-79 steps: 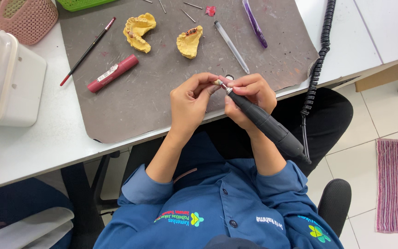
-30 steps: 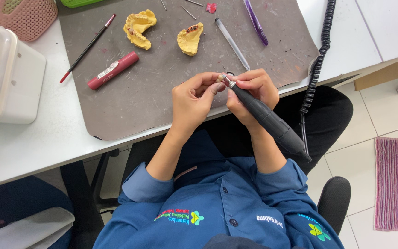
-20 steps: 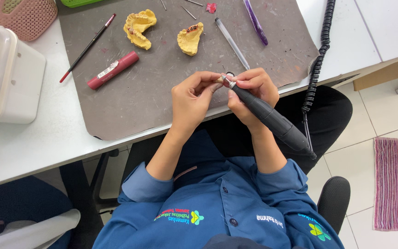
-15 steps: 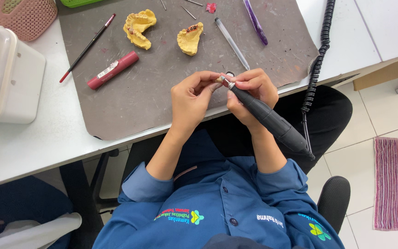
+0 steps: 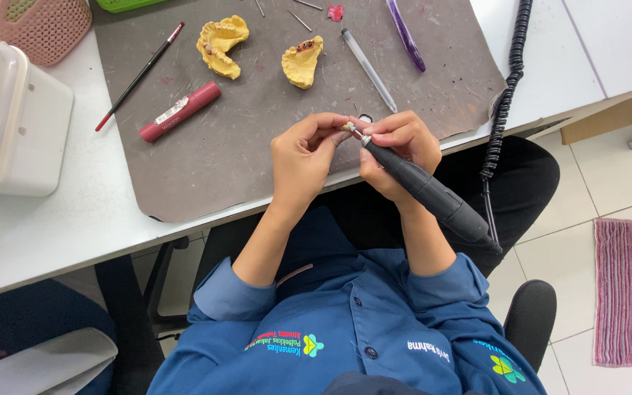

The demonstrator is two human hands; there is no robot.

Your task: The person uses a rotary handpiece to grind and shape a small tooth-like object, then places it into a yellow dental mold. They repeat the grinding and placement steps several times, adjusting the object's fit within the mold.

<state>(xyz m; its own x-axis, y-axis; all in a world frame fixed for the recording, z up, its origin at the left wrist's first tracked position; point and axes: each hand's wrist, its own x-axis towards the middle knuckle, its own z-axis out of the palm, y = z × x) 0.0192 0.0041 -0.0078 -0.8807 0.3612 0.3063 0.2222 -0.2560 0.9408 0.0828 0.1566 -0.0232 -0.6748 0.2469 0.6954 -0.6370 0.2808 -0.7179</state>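
Now: left hand (image 5: 303,157) grip pinching small piece (image 5: 346,127) | right hand (image 5: 396,146) grip clamped on handpiece (image 5: 429,194) | over mat (image 5: 257,139) front edge.

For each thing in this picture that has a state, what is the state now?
Left hand: pinching a small piece at the fingertips.
Right hand: gripping the black handpiece, tip at the piece.
Yellow dental casts: lying on the grey mat, apart.
Red tube: lying flat, capped.

Between my left hand (image 5: 303,157) and right hand (image 5: 396,146) sat a tiny piece (image 5: 346,127), too small to identify and mostly hidden by my fingertips. The pink basket (image 5: 34,25) and green tray (image 5: 129,4) were cut off at the top edge.
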